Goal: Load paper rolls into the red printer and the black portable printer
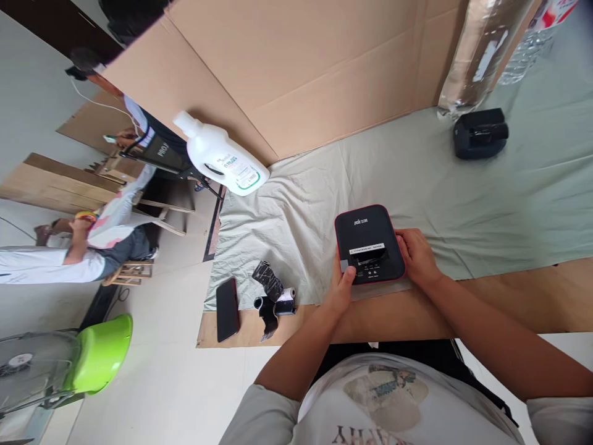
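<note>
A black label printer (364, 228) with a red edge sits at the front of the table, its window and small buttons facing up. My left hand (341, 289) grips its lower left corner, the thumb resting on top beside a grey tab. Against the printer's right side is my right hand (417, 254), fingers curled round that edge and partly hidden. To the left of the printer lie black ribbon pieces (269, 281) and small rolls (285, 300). A phone (227, 309) with a dark screen lies beyond them.
A white jug (227, 157) stands at the table's left edge, by a cardboard partition (315, 68). A black device (480, 133), a clear wrapped roll (482, 55) and a water bottle (532, 46) are at the back right. Other people sit beyond, left; a fan (32, 371) stands nearby.
</note>
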{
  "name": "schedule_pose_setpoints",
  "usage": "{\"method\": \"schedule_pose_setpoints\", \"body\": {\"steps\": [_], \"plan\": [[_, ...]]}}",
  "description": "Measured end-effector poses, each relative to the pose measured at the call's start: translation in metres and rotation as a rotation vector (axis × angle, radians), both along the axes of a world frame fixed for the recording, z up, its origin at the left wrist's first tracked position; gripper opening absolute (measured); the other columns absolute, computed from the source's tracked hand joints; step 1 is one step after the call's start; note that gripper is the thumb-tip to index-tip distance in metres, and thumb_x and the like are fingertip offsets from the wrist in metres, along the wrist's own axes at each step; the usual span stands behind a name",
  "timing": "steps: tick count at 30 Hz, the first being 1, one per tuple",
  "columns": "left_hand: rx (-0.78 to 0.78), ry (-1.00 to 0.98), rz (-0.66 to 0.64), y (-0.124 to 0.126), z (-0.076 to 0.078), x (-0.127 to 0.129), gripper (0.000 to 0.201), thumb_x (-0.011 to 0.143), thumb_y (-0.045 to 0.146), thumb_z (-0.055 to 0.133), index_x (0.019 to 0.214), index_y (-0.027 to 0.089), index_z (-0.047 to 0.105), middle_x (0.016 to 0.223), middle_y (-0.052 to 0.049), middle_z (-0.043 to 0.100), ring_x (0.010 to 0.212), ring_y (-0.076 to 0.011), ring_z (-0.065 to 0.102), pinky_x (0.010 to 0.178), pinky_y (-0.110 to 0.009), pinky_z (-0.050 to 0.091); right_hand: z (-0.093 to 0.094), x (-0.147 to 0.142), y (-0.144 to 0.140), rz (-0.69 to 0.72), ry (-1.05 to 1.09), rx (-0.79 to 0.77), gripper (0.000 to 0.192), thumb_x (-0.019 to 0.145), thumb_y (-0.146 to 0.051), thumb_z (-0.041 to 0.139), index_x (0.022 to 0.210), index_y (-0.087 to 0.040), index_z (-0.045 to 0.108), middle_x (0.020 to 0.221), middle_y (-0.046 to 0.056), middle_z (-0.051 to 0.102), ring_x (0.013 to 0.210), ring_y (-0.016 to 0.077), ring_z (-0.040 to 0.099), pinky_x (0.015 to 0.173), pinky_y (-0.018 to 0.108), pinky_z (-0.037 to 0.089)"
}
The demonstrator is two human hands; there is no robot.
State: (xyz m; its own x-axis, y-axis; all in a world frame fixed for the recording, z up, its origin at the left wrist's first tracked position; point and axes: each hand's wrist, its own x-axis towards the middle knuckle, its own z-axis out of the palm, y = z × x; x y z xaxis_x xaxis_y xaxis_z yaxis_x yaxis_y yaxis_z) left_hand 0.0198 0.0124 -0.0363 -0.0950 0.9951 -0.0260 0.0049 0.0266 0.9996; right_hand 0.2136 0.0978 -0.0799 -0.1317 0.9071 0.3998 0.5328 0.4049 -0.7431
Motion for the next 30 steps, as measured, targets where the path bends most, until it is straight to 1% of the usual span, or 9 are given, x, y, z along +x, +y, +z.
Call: {"method": "schedule_pose_setpoints", "body": {"steps": [3, 6, 10, 13, 16, 19, 23, 26, 30], "plan": [[0.064, 0.034, -0.052, -0.004, 0.006, -0.002, 0.091, 0.081, 0.07, 0.061, 0.155, 0.027, 0.029, 0.16, -0.008, 0.036, 0.153, -0.0307, 0.023, 0.127, -0.046, 0.02, 0.007, 0.002, -0.006, 0.028, 0.052, 0.022, 0.033, 0.102, -0.039, 0.035, 0.1, -0.024, 0.064, 0.091, 0.008, 0.069, 0.089, 0.025, 0.062, 0.081, 0.043, 0.051], [0.11, 0.066, -0.074, -0.001, 0.01, -0.014, 0.1, 0.074, 0.069, 0.07, 0.155, 0.028, 0.028, 0.163, -0.008, 0.03, 0.154, -0.0323, 0.019, 0.126, -0.048, 0.022, 0.015, 0.003, -0.011, 0.092, 0.093, 0.057, 0.033, 0.102, -0.036, 0.034, 0.108, -0.024, 0.064, 0.097, 0.008, 0.07, 0.093, 0.0247, 0.063, 0.083, 0.043, 0.053], [0.048, -0.098, -0.033, 0.019, 0.018, -0.047, 0.087, 0.078, 0.066, 0.066, 0.152, 0.031, 0.035, 0.159, -0.008, 0.038, 0.146, -0.0313, 0.039, 0.118, -0.049, 0.038, 0.018, -0.001, -0.014, 0.271, 0.037, 0.092, 0.034, 0.099, -0.036, 0.044, 0.127, -0.025, 0.06, 0.113, 0.01, 0.071, 0.106, 0.0267, 0.065, 0.091, 0.046, 0.054], [-0.056, -0.273, 0.079, 0.048, 0.028, -0.085, 0.067, 0.081, 0.061, 0.063, 0.138, 0.027, 0.055, 0.142, -0.009, 0.059, 0.132, -0.0316, 0.056, 0.108, -0.049, 0.048, 0.015, -0.006, -0.015, 0.381, -0.046, 0.074, 0.037, 0.095, -0.033, 0.052, 0.132, -0.026, 0.057, 0.117, 0.008, 0.071, 0.113, 0.0262, 0.064, 0.094, 0.046, 0.055], [-0.089, -0.352, 0.232, 0.091, 0.04, -0.133, 0.048, 0.08, 0.053, 0.066, 0.112, 0.016, 0.07, 0.113, -0.011, 0.074, 0.116, -0.0325, 0.066, 0.101, -0.048, 0.052, 0.011, -0.008, -0.015, 0.401, -0.098, 0.075, 0.034, 0.093, -0.031, 0.058, 0.126, -0.026, 0.059, 0.115, 0.007, 0.072, 0.112, 0.0266, 0.064, 0.095, 0.048, 0.056], [-0.035, -0.398, 0.42, 0.143, 0.05, -0.182, 0.035, 0.086, 0.043, 0.062, 0.103, 0.014, 0.071, 0.097, -0.01, 0.077, 0.103, -0.0282, 0.071, 0.097, -0.044, 0.054, 0.008, -0.008, -0.015, 0.398, -0.126, 0.101, 0.028, 0.092, -0.029, 0.06, 0.119, -0.025, 0.062, 0.112, 0.006, 0.073, 0.111, 0.027, 0.064, 0.093, 0.048, 0.057], [-0.009, -0.415, 0.597, 0.197, 0.054, -0.235, 0.033, 0.092, 0.04, 0.054, 0.106, 0.014, 0.068, 0.094, -0.009, 0.076, 0.09, -0.0233, 0.071, 0.09, -0.04, 0.056, 0.008, -0.009, -0.014, 0.402, -0.138, 0.116, 0.022, 0.091, -0.028, 0.061, 0.112, -0.025, 0.063, 0.109, 0.005, 0.074, 0.108, 0.0264, 0.065, 0.091, 0.047, 0.058], [-0.037, -0.394, 0.679, 0.217, 0.05, -0.259, 0.036, 0.092, 0.044, 0.053, 0.109, 0.015, 0.066, 0.092, -0.009, 0.075, 0.085, -0.0232, 0.071, 0.085, -0.042, 0.057, 0.009, -0.009, -0.013, 0.405, -0.131, 0.111, 0.02, 0.09, -0.028, 0.061, 0.11, -0.025, 0.064, 0.108, 0.004, 0.074, 0.107, 0.0257, 0.066, 0.09, 0.046, 0.058], [-0.088, -0.355, 0.741, 0.224, 0.044, -0.275, 0.034, 0.091, 0.043, 0.054, 0.106, 0.015, 0.065, 0.087, -0.007, 0.073, 0.08, -0.0234, 0.07, 0.081, -0.044, 0.057, 0.01, -0.01, -0.013, 0.406, -0.134, 0.084, 0.018, 0.091, -0.029, 0.06, 0.108, -0.026, 0.065, 0.108, 0.005, 0.075, 0.107, 0.0259, 0.067, 0.09, 0.047, 0.058]]}}
